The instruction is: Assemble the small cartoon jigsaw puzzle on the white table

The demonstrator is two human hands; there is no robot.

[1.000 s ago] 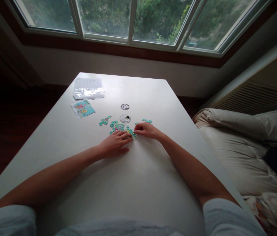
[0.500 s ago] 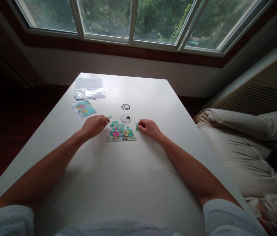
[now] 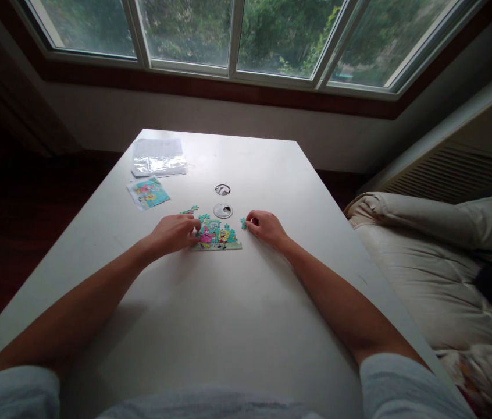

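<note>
A partly assembled jigsaw puzzle (image 3: 217, 237) with cartoon figures lies flat on the white table (image 3: 224, 326), its upper edge uneven. My left hand (image 3: 175, 233) is at the puzzle's left edge, fingers bent and closed against the thumb; whatever they hold is hidden. Behind that hand, several loose teal pieces (image 3: 191, 209) show only in part. To the right of the puzzle, my right hand (image 3: 266, 227) is closed, fingertips pinching a small teal jigsaw piece (image 3: 243, 223), apart from the puzzle.
A picture card (image 3: 149, 192) with a matching cartoon scene lies at the back left, in front of a clear plastic packet (image 3: 159, 157) with papers. Two round inserts (image 3: 220, 210) are set in the tabletop beyond the puzzle. A padded beige seat (image 3: 416, 279) stands right of the table.
My left hand went from over the puzzle left to the loose pieces, then back to the puzzle's left edge. My right hand moved slightly right, off the puzzle, and now stays there with a piece.
</note>
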